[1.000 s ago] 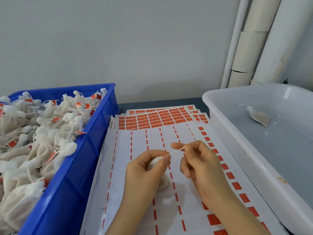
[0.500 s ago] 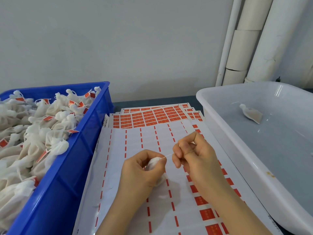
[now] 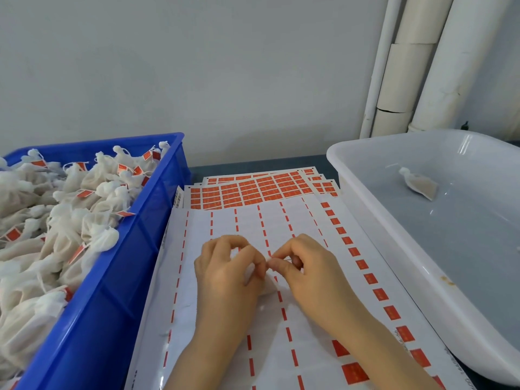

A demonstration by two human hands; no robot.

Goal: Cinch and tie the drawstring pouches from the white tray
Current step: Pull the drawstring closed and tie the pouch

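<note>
My left hand [image 3: 228,273] is curled round a small white drawstring pouch [image 3: 268,288], which is mostly hidden under the fingers. My right hand [image 3: 304,266] pinches the pouch's drawstring close against the left fingertips, in the middle of the view over the label sheets. One more pouch [image 3: 419,182] lies alone on the floor of the white tray [image 3: 365,192] at the right.
A blue crate [image 3: 118,277] at the left is heaped with tied pouches carrying red tags. Sheets of red labels [image 3: 253,190] cover the table under my hands. White pipes [image 3: 408,66] run up the wall at the back right.
My right hand moved left until its fingertips met the left hand, so the stretched string between them is no longer visible. The camera tilted slightly.
</note>
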